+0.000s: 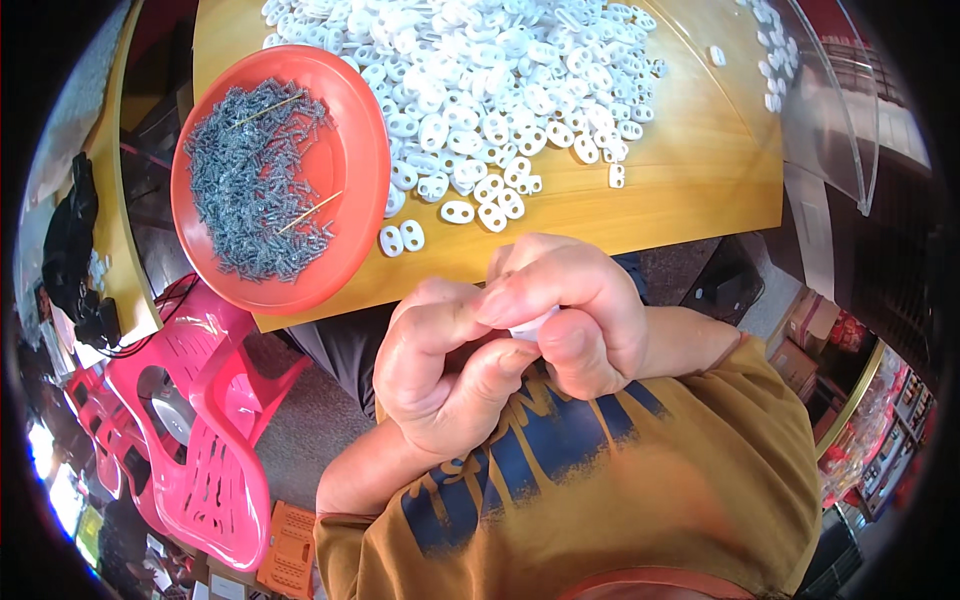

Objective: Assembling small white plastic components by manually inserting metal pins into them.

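My left hand (440,370) and my right hand (590,310) meet in front of my chest, just off the near edge of the table. Pinched between their thumbs and fingers is a small white plastic piece (532,326), mostly covered by the fingertips. Beyond them, a big heap of white oval plastic pieces with two holes (470,70) spreads over the table, with several loose ones at its near side. To the left, a red plastic dish (350,190) holds many small metal springs (245,170) and two thin yellowish sticks (312,211).
The yellow wooden table (690,190) ends just ahead of my hands. A clear plastic panel (840,110) stands at its right, near more white pieces. Pink plastic chairs (215,490) and an orange crate (288,548) are at lower left. Cardboard boxes (795,365) lie at right.
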